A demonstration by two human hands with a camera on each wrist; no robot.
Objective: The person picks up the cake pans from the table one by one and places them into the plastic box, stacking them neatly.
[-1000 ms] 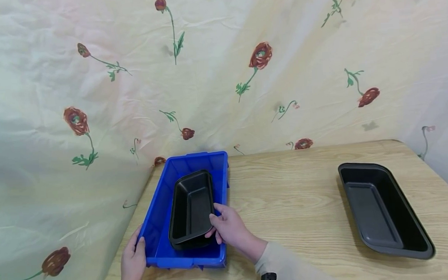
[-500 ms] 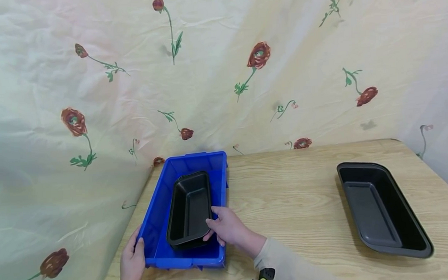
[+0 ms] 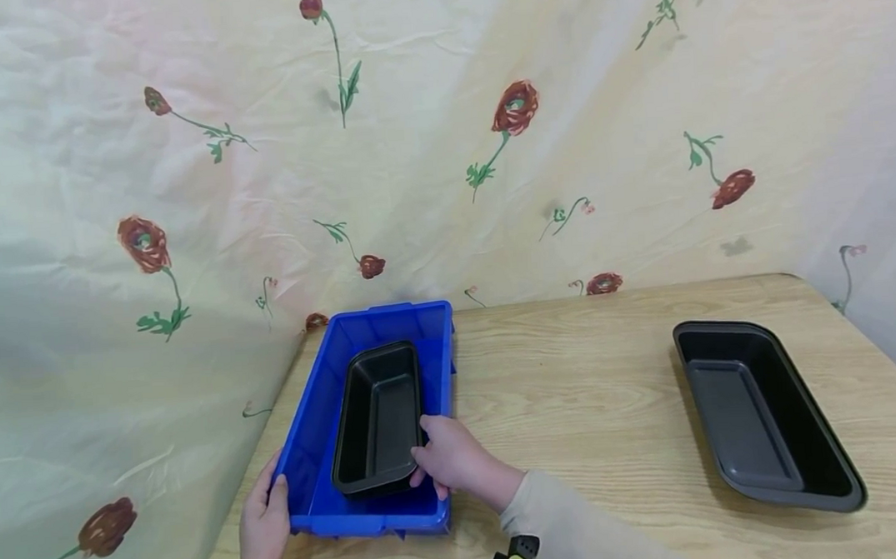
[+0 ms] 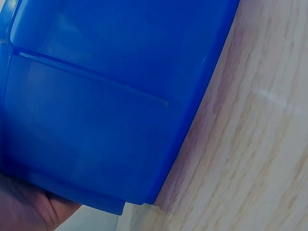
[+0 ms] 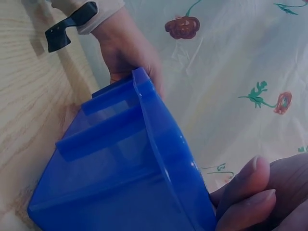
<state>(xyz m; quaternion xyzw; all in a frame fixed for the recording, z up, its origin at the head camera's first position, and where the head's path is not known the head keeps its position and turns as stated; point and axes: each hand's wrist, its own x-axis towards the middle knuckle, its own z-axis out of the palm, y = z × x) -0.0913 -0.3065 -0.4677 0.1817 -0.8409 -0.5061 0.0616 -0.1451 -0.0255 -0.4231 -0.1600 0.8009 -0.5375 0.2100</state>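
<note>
A second loaf pan [image 3: 762, 432] sat well to the right of the right-hand grip, upright on the wood-grain table [image 3: 565, 391], with a poppy-print cloth [image 3: 428, 164] hanging beyond both. The right wall of the blue plastic bin [image 3: 309, 456] stood between the right forearm and the nearer pan, so the right hand [image 3: 456, 456] reached over it.

That hand pinched the dark loaf pan [image 3: 395, 411] by the rim at its near right corner; the pan lay inside the bin, stretching left and away from the grip. The left hand [image 3: 263, 513] gripped the bin's near left edge, thumb over the rim.

The left wrist view showed a thin raised rib [image 4: 91, 74] on the bin's outer wall, and the right wrist view a black bracket [image 5: 72, 26] at the left sleeve, both unseen from the head.
</note>
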